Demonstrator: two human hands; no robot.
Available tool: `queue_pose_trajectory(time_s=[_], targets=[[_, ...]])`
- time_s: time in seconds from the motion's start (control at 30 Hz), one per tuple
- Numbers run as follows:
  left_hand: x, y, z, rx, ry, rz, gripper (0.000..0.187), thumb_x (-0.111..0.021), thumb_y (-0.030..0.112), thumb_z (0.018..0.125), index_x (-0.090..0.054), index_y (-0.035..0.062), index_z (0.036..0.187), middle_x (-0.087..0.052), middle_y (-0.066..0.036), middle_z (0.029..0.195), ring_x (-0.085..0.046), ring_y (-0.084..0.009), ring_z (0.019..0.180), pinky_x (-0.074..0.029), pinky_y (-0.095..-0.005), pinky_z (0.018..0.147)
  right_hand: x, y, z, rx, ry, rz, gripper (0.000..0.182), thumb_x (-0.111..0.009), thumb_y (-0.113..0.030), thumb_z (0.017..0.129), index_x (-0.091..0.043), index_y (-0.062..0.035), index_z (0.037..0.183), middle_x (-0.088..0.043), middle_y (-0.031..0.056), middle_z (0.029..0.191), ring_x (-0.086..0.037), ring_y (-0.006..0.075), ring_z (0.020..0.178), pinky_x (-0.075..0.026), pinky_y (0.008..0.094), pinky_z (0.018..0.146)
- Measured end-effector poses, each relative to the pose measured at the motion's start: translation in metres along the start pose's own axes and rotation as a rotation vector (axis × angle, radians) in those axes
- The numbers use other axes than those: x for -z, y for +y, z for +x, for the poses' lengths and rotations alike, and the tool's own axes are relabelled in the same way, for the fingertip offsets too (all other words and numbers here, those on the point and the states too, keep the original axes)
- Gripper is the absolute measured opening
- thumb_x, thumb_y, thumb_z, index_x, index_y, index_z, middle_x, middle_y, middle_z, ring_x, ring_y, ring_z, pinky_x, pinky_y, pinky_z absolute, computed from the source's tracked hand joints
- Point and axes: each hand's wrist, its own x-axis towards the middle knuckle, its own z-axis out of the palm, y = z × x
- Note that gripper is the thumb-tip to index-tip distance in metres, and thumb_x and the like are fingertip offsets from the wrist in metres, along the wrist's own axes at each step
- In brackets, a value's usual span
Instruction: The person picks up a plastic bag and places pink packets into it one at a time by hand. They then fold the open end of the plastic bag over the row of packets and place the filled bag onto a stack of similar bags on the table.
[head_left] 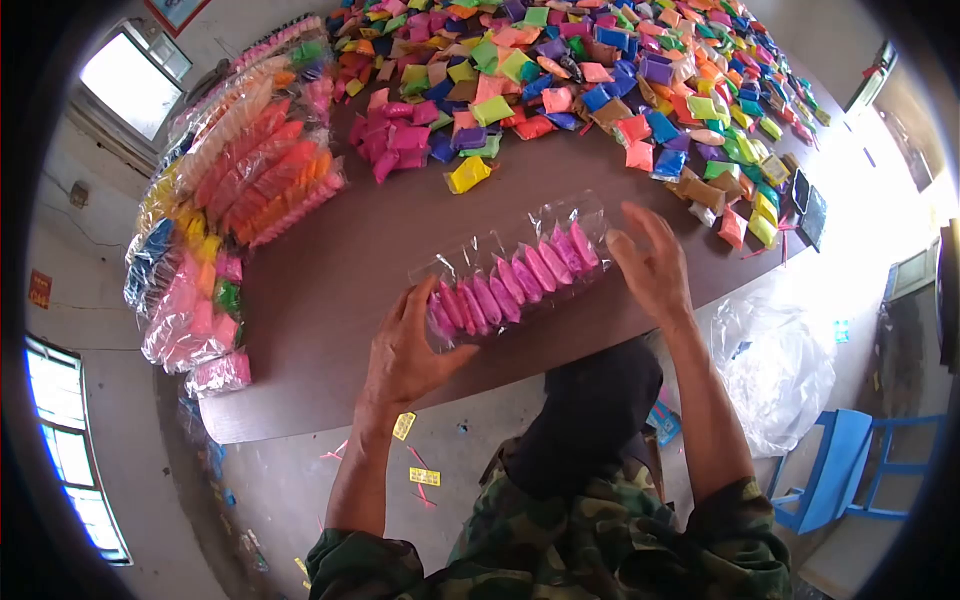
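A row of several pink packets (515, 279) lies side by side in a clear plastic bag (572, 208) near the table's front edge. At the row's left end is my left hand (405, 350), its thumb spread away from the fingers and its fingertips right at the plastic. My right hand (655, 265) is beside the right end, fingers apart and curved toward the bag, with nothing in its grasp. The two hands frame the row from either side.
A large heap of small coloured packets (490, 110) covers the back of the brown table (370, 225). Filled clear bags (265, 170) are stacked along its left side. A phone (801, 190) lies at the right edge. A blue chair (838, 470) and plastic sheeting (765, 370) are on the floor.
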Motion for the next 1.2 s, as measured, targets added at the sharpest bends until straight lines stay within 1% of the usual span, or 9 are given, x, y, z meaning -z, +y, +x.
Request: queue_pose_trajectory(time_s=[0.1,0.2,0.33,0.4,0.53,0.6,0.8,1.03,1.2], targets=[[0.001,-0.007,0.003,0.017,-0.024,-0.033,0.093,-0.093,0.028,0.073,-0.05,0.003,0.151,-0.057,-0.022,0.149,-0.056,-0.0406,0.138,-0.043,-0.0494,0.117,-0.004,-0.011,0.006,0.382,0.006,-0.236,0.046,-0.075,-0.027,0.093,-0.069,-0.0056,0.133,-0.066,0.0178,0.137,-0.064,0.0365,0.125,-0.053,0.044,0.102],[0.002,-0.008,0.008,-0.017,-0.021,-0.03,0.091,-0.093,0.028,0.073,-0.052,0.0036,0.15,-0.062,-0.019,0.142,-0.059,-0.0399,0.134,-0.044,-0.0495,0.115,-0.013,-0.028,0.009,0.47,-0.109,-0.328,0.045,-0.076,-0.026,0.092,-0.07,-0.0062,0.132,-0.066,0.0184,0.137,-0.061,0.0411,0.128,-0.049,0.0471,0.107],[-0.002,-0.012,0.011,-0.152,0.042,0.044,0.085,-0.094,0.018,0.07,-0.056,0.0051,0.146,-0.067,-0.018,0.136,-0.067,-0.0345,0.124,-0.052,-0.0452,0.108,-0.024,-0.021,0.018,0.465,-0.158,-0.327,0.039,-0.076,-0.024,0.093,-0.072,-0.0039,0.126,-0.068,0.0163,0.134,-0.064,0.0397,0.124,-0.051,0.0462,0.104],[-0.003,-0.012,0.01,-0.089,0.01,-0.021,0.081,-0.094,0.019,0.07,-0.057,0.0051,0.142,-0.069,-0.017,0.134,-0.067,-0.0343,0.123,-0.052,-0.0454,0.108,-0.026,-0.014,0.021,0.44,-0.197,-0.257,0.036,-0.076,-0.022,0.094,-0.073,-0.0025,0.123,-0.07,0.0158,0.13,-0.066,0.039,0.12,-0.053,0.0459,0.101],[0.0,-0.009,0.008,0.018,-0.111,-0.091,0.072,-0.093,0.028,0.073,-0.059,0.0076,0.133,-0.068,-0.016,0.13,-0.06,-0.04,0.132,-0.045,-0.0501,0.113,-0.022,-0.015,0.02,0.209,-0.371,-0.074,0.033,-0.076,-0.022,0.094,-0.073,-0.0004,0.12,-0.073,0.0162,0.123,-0.069,0.0388,0.112,-0.056,0.0451,0.095],[0.0,-0.012,0.007,0.011,-0.128,-0.074,0.077,-0.093,0.03,0.072,-0.058,0.0073,0.137,-0.068,-0.017,0.132,-0.059,-0.0405,0.132,-0.045,-0.0502,0.114,-0.019,-0.021,0.019,0.087,-0.424,-0.005,0.033,-0.077,-0.022,0.094,-0.072,-0.0005,0.12,-0.073,0.0169,0.122,-0.069,0.0392,0.111,-0.056,0.0451,0.094],[0.0,0.007,0.002,-0.044,-0.037,0.006,0.093,-0.097,0.037,0.069,-0.056,0.0055,0.146,-0.064,-0.018,0.143,-0.056,-0.0412,0.136,-0.044,-0.05,0.117,-0.022,-0.014,0.02,0.419,-0.305,-0.106,0.034,-0.079,-0.025,0.094,-0.074,-0.0049,0.12,-0.073,0.0165,0.124,-0.07,0.0384,0.111,-0.056,0.0462,0.094],[-0.034,0.009,0.006,-0.23,0.09,0.086,0.101,-0.101,0.031,0.061,-0.055,0.0059,0.147,-0.064,-0.016,0.142,-0.058,-0.0387,0.135,-0.048,-0.0503,0.114,-0.02,-0.007,0.02,0.416,-0.404,-0.096,0.024,-0.079,-0.024,0.095,-0.075,-0.0063,0.111,-0.074,0.0133,0.112,-0.071,0.0353,0.103,-0.057,0.0442,0.09],[-0.03,0.008,0.005,-0.188,0.029,0.062,0.103,-0.102,0.032,0.06,-0.056,0.0062,0.148,-0.064,-0.016,0.142,-0.058,-0.0391,0.136,-0.039,-0.0537,0.12,-0.022,-0.001,0.02,0.36,-0.427,-0.026,0.016,-0.079,-0.019,0.095,-0.074,-0.0056,0.103,-0.074,0.0116,0.104,-0.071,0.0334,0.095,-0.057,0.0431,0.083]])
